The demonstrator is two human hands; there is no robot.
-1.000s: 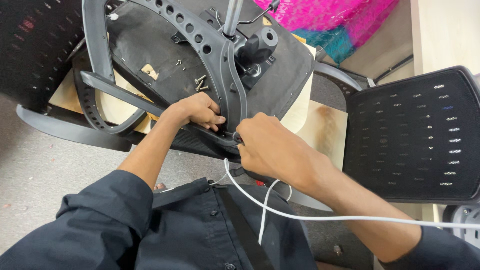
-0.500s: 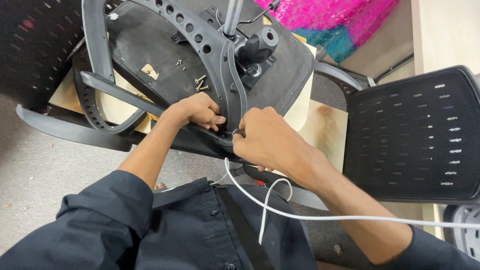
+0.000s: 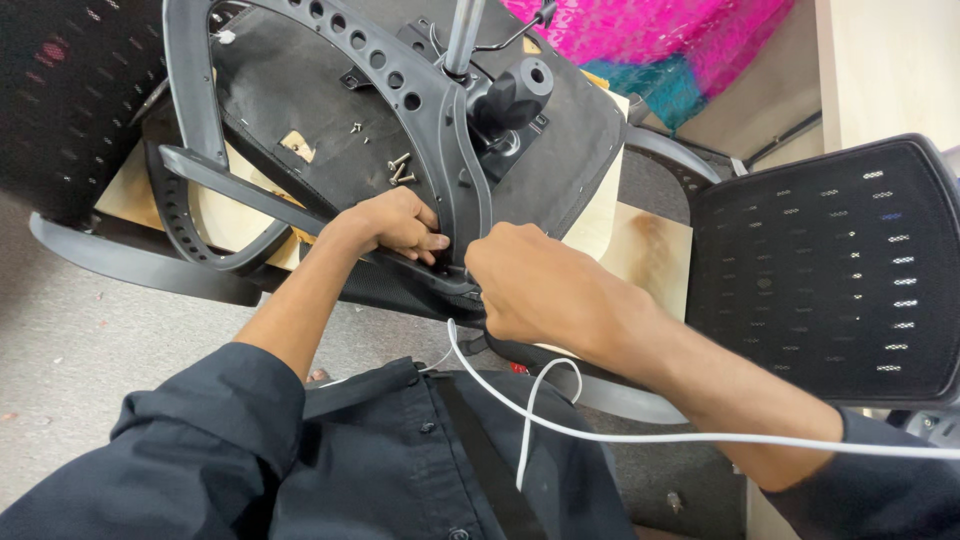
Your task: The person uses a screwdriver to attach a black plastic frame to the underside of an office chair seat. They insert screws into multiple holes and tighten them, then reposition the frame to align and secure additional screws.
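The upturned seat [image 3: 300,110] lies ahead. The left hand [image 3: 395,225] pinches its frame [image 3: 440,130]; the right hand [image 3: 545,285] is fisted there, contents hidden. Loose screws [image 3: 400,168] could roll off; the white cable [image 3: 640,435] could snag.

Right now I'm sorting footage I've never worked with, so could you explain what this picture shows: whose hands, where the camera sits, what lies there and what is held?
The single picture comes from a camera worn on a person's head, looking down past their dark shirt to their own two bare hands. There is no machine.

In front of them an office chair seat lies upside down, its black underside up. A grey armrest frame with a row of holes arches across it. A few loose screws rest on the underside.

The left hand presses its fingers against the frame's lower end. The right hand is closed in a fist beside it; what it grips is hidden. A white cable trails below. A black mesh backrest stands to the right.
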